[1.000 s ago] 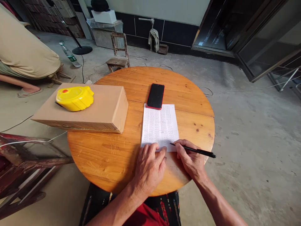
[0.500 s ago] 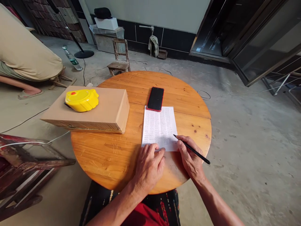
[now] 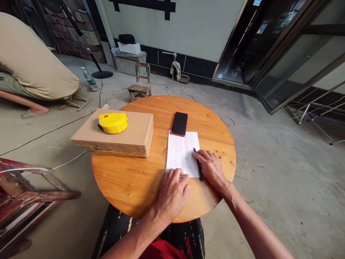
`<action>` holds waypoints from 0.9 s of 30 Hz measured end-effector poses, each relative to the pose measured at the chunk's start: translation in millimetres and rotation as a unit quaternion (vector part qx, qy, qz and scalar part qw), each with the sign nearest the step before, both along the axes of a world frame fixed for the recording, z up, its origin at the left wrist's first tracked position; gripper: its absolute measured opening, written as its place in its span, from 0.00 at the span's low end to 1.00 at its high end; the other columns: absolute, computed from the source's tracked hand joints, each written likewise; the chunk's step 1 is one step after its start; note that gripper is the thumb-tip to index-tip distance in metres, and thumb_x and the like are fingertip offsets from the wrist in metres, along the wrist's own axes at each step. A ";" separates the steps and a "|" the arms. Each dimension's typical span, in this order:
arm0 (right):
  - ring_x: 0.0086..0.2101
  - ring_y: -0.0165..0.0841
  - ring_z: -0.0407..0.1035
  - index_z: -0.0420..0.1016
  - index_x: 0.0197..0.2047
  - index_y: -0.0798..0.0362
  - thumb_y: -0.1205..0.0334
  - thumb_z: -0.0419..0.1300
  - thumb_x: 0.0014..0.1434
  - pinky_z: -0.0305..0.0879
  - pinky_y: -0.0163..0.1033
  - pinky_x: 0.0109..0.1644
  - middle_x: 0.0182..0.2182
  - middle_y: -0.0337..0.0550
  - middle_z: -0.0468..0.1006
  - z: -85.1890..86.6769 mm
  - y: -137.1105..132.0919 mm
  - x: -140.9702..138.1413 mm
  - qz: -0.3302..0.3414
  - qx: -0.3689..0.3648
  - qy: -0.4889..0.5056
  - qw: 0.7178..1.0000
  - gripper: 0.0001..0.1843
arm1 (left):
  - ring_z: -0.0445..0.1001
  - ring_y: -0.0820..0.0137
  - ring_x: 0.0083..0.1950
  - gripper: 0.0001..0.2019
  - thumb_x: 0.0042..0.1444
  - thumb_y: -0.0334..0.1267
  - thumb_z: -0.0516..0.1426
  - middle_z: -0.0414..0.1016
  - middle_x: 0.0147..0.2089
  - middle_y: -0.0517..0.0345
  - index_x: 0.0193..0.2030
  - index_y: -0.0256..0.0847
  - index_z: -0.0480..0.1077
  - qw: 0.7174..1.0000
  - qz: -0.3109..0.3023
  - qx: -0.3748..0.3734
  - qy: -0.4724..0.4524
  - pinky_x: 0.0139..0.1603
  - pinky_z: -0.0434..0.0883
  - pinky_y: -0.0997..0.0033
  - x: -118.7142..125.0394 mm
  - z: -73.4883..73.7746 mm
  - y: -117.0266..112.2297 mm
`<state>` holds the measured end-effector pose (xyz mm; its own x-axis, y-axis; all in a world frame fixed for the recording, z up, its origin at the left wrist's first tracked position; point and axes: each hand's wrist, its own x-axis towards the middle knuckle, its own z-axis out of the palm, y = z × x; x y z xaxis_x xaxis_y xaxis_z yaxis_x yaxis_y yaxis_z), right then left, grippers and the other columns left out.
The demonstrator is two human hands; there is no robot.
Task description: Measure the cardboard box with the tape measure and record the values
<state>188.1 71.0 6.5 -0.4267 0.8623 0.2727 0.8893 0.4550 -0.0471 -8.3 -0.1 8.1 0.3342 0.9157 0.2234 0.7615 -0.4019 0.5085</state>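
One left hand (image 3: 173, 194) by near edge of table (image 3: 124, 183) | loose, maybe keeping paper (image 3: 182, 154) still | right hand (image 3: 211, 165) touches pen (image 3: 199, 169) | can't tell if gripping

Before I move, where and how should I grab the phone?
Likely mid-length on the phone, pinched across its two long edges, from above on the near side: it lies flat, dark face up, near end overlapping the far edge of the paper.

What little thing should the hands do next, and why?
Perhaps lift the right hand off the pen, which seems laid down near the right edge of the paper, not in a writing grip. The left hand rests at the paper's lower edge.
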 end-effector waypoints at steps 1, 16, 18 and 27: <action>0.43 0.42 0.71 0.76 0.54 0.52 0.75 0.49 0.63 0.64 0.44 0.45 0.48 0.51 0.79 -2.8 -0.4 0.7 -0.007 0.006 0.013 1.000 0.22 | 0.68 0.62 0.47 0.08 0.57 0.29 0.56 0.71 0.44 0.52 0.42 0.41 0.74 1.000 -0.003 -0.003 0.002 0.50 0.68 0.58 -3.1 1.9 0.7; 0.44 0.44 0.74 0.76 0.42 0.51 0.64 0.48 0.62 0.71 0.48 0.42 0.46 0.51 0.78 -5.4 1.1 13.3 -0.103 0.117 0.198 0.968 0.15 | 0.67 0.64 0.45 0.04 0.56 0.28 0.57 0.71 0.41 0.56 0.33 0.42 0.70 0.997 0.033 0.033 -0.057 0.47 0.66 0.62 -32.6 -9.7 3.0; 0.46 0.45 0.74 0.76 0.42 0.49 0.62 0.50 0.61 0.71 0.46 0.39 0.48 0.49 0.78 16.1 3.1 -1.2 -0.114 0.104 0.228 0.961 0.13 | 0.66 0.65 0.45 0.04 0.56 0.29 0.57 0.71 0.41 0.56 0.32 0.41 0.70 0.996 0.035 0.033 -0.075 0.48 0.66 0.62 -33.4 -13.4 3.1; 0.57 0.45 0.66 0.71 0.54 0.47 0.51 0.57 0.61 0.70 0.49 0.50 0.60 0.51 0.68 117.0 53.3 -175.3 0.090 -0.036 0.227 0.969 0.19 | 0.64 0.59 0.49 0.07 0.55 0.36 0.56 0.71 0.45 0.51 0.38 0.39 0.73 0.995 0.004 -0.058 -0.085 0.53 0.60 0.56 -33.3 -22.9 4.7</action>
<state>12.8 124.3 123.5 -0.4217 0.8094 0.4087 0.6762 0.5810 -0.4529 -41.7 4.6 -14.8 0.2928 0.9412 0.1686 0.6631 -0.3269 0.6733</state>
